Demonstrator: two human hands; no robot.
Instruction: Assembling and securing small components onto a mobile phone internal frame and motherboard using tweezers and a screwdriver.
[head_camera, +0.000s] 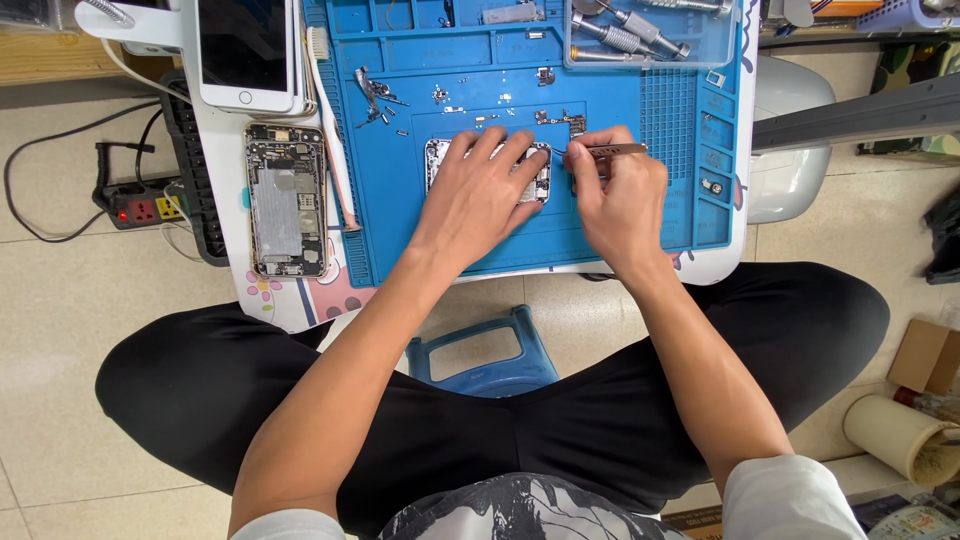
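On the far left a second opened phone (286, 200) is lying clear of the blue mat (400, 230). My left hand (478, 195) is lying flat, fingers spread, pressing down the opened phone (540, 185) at mid-mat. My right hand (618, 195) is pinching tweezers (600, 150), tips meeting the phone's top right corner; I'm judging I'm placing or lifting a small part. Next is needing a fine, steady tip. Loose screws (380, 100) are crowding above; the mat's right edge is sitting close, room tight.
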